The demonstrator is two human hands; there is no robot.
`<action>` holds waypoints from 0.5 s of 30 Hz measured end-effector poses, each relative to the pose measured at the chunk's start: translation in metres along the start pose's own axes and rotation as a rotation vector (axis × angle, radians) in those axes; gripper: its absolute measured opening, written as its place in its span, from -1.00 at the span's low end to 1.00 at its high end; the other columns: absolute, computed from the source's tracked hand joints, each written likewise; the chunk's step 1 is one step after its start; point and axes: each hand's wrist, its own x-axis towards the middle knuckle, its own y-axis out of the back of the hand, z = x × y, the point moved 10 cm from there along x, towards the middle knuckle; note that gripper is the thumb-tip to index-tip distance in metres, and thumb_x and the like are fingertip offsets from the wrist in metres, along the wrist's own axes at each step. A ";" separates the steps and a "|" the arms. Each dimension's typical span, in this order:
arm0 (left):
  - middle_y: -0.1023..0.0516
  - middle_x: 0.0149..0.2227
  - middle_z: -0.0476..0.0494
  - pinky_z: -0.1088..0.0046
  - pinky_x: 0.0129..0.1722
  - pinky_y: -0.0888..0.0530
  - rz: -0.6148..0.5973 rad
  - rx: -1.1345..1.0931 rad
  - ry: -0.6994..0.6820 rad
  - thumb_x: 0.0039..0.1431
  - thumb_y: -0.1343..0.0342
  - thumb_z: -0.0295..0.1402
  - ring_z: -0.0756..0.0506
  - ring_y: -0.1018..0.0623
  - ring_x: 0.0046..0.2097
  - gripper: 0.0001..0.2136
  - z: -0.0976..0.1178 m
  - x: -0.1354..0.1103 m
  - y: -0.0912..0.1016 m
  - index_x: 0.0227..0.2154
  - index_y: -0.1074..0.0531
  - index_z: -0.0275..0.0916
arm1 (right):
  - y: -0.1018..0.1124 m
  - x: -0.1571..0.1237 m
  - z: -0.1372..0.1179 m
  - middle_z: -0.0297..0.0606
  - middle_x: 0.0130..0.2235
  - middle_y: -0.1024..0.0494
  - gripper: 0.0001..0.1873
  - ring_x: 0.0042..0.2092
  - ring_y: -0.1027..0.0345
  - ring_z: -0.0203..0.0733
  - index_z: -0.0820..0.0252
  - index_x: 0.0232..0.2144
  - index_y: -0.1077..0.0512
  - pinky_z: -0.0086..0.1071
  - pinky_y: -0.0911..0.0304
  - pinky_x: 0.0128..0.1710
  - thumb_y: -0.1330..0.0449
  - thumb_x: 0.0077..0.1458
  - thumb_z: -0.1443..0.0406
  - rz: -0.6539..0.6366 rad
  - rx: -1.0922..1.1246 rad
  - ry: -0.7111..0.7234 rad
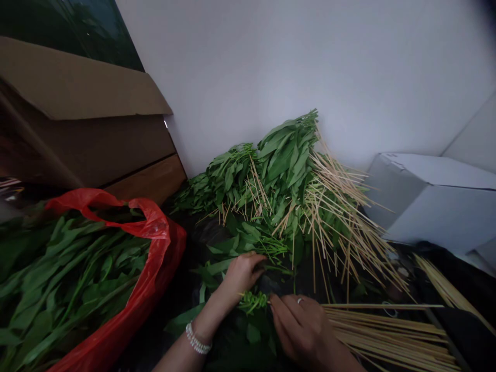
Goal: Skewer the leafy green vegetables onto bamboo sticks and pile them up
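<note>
My right hand (300, 325), with a ring on one finger, is closed on a thin wooden skewer (387, 306). Curled green stems (252, 302) are bunched on the skewer by its left end, and leaves hang below them. My left hand (242, 273), with a beaded bracelet on its wrist, reaches over a small pile of leafy stems (271, 245). Its fingers are bent and look apart, the tips at the cut stem ends; I see nothing held in them.
A red plastic bag (158, 232) full of long leaves stands at left, below a cardboard box (96, 144). Skewered leaf bundles (287, 150) lean on the white wall. Loose skewers (399, 336) lie at right, with a white box (442, 201) behind.
</note>
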 end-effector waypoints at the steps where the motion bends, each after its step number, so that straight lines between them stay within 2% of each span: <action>1: -0.58 -0.27 -0.15 0.45 -0.22 -0.42 0.029 -0.015 0.001 0.09 -0.14 -0.46 -0.13 -0.55 -0.21 -0.80 -0.001 -0.001 0.004 -0.21 -0.54 -0.19 | 0.000 0.000 0.001 -0.17 -0.39 -0.50 -0.76 -0.41 -0.36 -0.27 0.42 -0.19 -0.41 -0.34 -0.23 -0.45 0.00 0.15 0.46 0.002 0.002 -0.006; 4: -0.57 -0.35 -0.13 0.46 -0.26 -0.41 0.145 -0.111 0.019 0.14 -0.11 -0.39 -0.09 -0.54 -0.30 -0.87 -0.005 -0.005 0.024 -0.32 -0.56 -0.23 | -0.001 0.000 0.005 -0.20 -0.42 -0.49 -0.76 -0.44 -0.34 -0.29 0.39 -0.19 -0.41 -0.37 -0.22 -0.46 0.02 0.16 0.45 0.007 0.005 -0.038; 10: -0.61 -0.29 -0.16 0.39 -0.18 -0.42 0.375 -0.412 0.133 0.10 -0.14 -0.38 -0.14 -0.54 -0.22 -0.85 -0.021 -0.016 0.063 -0.29 -0.55 -0.25 | -0.005 -0.004 0.016 -0.25 -0.45 -0.45 -0.78 -0.48 -0.30 -0.29 0.39 -0.16 -0.38 -0.37 -0.18 -0.48 -0.02 0.15 0.46 0.035 0.044 -0.116; 15: -0.61 -0.31 -0.12 0.39 -0.10 -0.41 0.423 -0.792 0.192 0.13 -0.14 -0.29 -0.11 -0.55 -0.21 -0.70 -0.026 -0.017 0.069 -0.09 -0.47 -0.28 | -0.010 -0.007 0.021 -0.27 -0.46 -0.43 -0.80 -0.46 -0.32 -0.28 0.36 -0.17 -0.38 -0.37 -0.16 -0.46 -0.03 0.16 0.47 0.032 0.072 -0.165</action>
